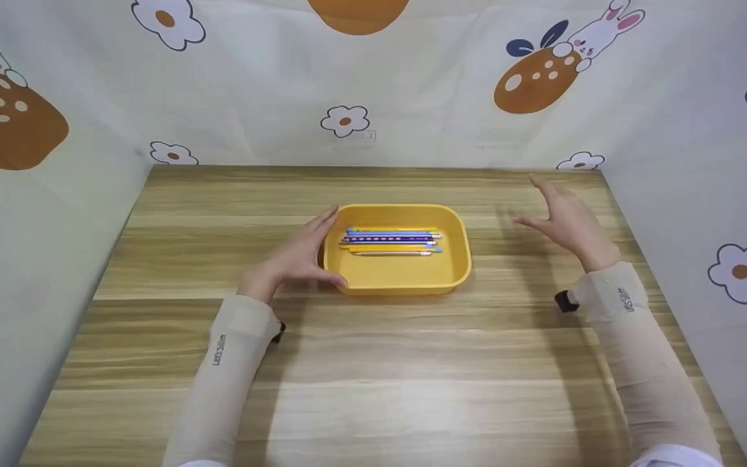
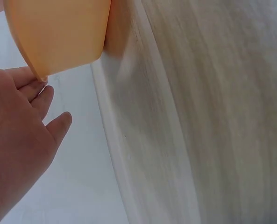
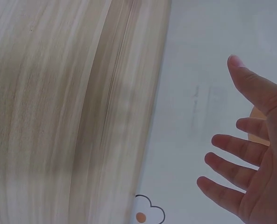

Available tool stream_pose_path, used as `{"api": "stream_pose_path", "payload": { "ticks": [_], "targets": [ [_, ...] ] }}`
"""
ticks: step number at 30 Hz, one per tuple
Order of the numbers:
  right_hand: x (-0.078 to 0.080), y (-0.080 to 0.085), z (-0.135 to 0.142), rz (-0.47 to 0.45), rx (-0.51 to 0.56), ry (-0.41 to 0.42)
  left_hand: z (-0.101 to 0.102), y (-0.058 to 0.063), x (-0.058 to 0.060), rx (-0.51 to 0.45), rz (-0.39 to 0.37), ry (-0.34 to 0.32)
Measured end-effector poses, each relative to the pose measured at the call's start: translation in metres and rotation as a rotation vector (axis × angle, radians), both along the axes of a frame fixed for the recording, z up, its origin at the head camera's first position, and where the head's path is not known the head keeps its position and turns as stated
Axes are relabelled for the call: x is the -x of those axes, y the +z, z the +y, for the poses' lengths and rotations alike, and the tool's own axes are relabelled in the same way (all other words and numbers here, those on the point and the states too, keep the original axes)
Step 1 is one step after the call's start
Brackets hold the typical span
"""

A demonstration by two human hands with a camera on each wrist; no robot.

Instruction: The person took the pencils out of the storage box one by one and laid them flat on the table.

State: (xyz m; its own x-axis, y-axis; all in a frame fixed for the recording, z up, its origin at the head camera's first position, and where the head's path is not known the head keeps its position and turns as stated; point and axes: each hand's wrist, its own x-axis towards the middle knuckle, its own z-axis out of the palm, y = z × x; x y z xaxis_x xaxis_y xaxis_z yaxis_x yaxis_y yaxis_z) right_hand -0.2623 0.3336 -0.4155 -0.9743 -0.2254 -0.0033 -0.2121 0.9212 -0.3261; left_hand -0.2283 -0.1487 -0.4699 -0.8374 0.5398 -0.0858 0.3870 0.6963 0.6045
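Note:
A yellow rectangular tray (image 1: 399, 289) sits on the wooden table, with several pencils (image 1: 390, 241) lying side by side in it, blue, purple, yellow and grey. At the tray's left end is my left hand (image 1: 302, 253), its thumb at the front corner and its fingers by the back corner. In the left wrist view the extended fingertips (image 2: 45, 95) come right up to the rim of the tray (image 2: 59, 37). My right hand (image 1: 568, 224) hovers apart from the tray on its right side, thumb and fingers spread, holding nothing; the right wrist view shows the palm (image 3: 269, 182) bare.
Pale cloth walls (image 1: 250, 97) printed with rabbits and flowers enclose the wooden table (image 1: 373, 363) at the back and both sides. Small black devices (image 1: 567, 301) are strapped at the wrists over light sleeves (image 1: 633, 363).

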Motion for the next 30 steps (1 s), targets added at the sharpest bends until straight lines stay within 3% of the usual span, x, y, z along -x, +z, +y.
{"api": "stream_pose_path", "payload": {
  "ticks": [11, 21, 30],
  "targets": [
    [0.004, 0.005, -0.019, 0.003, 0.053, 0.035, 0.001, 0.004, -0.001, 0.178, 0.106, 0.035],
    [0.004, 0.011, -0.042, 0.061, 0.082, 0.085, 0.005, 0.006, -0.003, 0.230, 0.083, 0.044],
    [0.007, 0.018, -0.060, 0.099, 0.154, 0.161, 0.009, 0.007, -0.002, 0.212, 0.081, 0.048]
  ]
}}
